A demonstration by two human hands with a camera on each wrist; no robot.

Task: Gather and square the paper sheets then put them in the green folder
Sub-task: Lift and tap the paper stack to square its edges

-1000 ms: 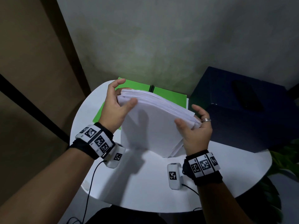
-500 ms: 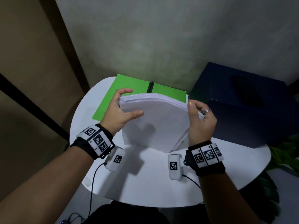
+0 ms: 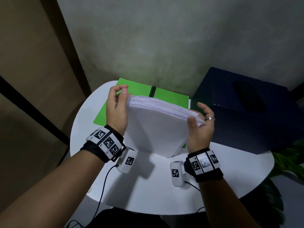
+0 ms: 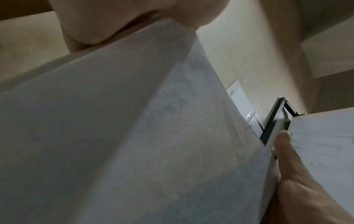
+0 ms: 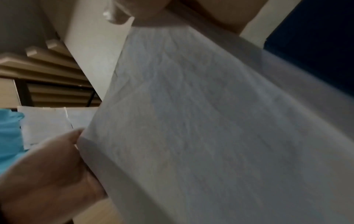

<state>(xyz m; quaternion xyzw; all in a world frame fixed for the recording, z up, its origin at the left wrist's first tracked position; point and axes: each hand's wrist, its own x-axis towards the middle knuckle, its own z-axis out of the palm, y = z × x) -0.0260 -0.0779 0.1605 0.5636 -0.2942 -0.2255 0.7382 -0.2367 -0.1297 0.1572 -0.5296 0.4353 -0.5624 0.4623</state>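
Note:
A thick stack of white paper sheets stands on its lower edge on the round white table, held between both hands. My left hand lies along the stack's left edge, with thumb and fingers curled at the top left corner. My right hand holds the right edge, thumb on the front face and fingers behind. The top edges look slightly fanned. Paper fills the left wrist view, and the stack fills most of the right wrist view. Behind the stack, the green folder lies open and partly hidden.
A large dark blue box stands close to the right of the table. Green plant leaves show at the far right. A grey wall rises right behind the folder. Cables hang from both wrists over the table's near edge.
My left thumb has left the front of the stack and moved up to its top left corner. The right hand has shifted along the right edge, its thumb now on the front face.

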